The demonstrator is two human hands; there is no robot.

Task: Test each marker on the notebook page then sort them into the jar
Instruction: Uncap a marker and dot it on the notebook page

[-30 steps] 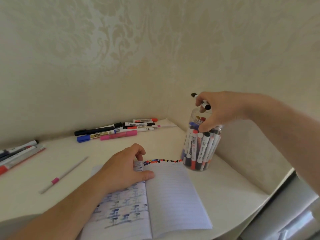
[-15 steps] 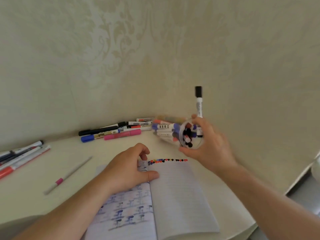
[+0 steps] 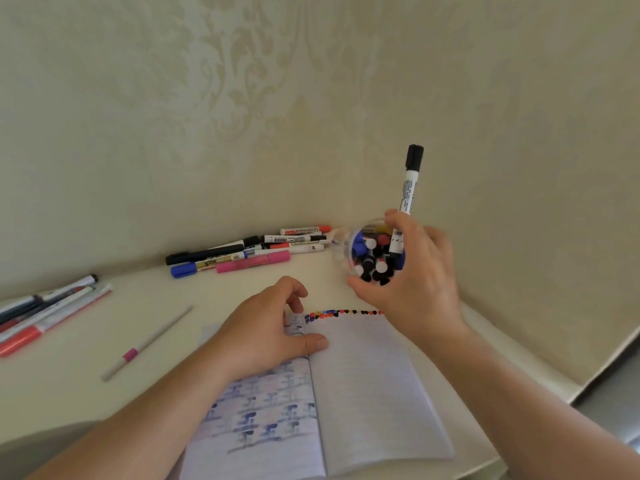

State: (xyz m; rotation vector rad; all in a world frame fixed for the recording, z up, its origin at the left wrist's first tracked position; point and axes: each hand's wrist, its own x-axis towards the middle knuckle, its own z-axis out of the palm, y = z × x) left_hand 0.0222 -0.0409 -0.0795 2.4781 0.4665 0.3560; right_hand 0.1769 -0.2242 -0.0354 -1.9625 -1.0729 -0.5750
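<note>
Right hand (image 3: 415,271) curled round the jar (image 3: 375,252), tipped with its mouth toward the camera; a black-capped marker (image 3: 408,192) sticks up from the same grip. Left hand (image 3: 266,330) rests on the open notebook (image 3: 363,393), fingers loosely bent, holding nothing. Loose markers (image 3: 249,252) lie beyond the left hand on the pale surface (image 3: 86,382), against patterned wallpaper (image 3: 242,98).

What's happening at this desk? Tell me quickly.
A person is testing markers. The right hand grips the jar, tipped with its mouth toward the camera, and a black-capped marker sticking up. The left hand presses the notebook flat. Loose markers lie by the wall.
</note>
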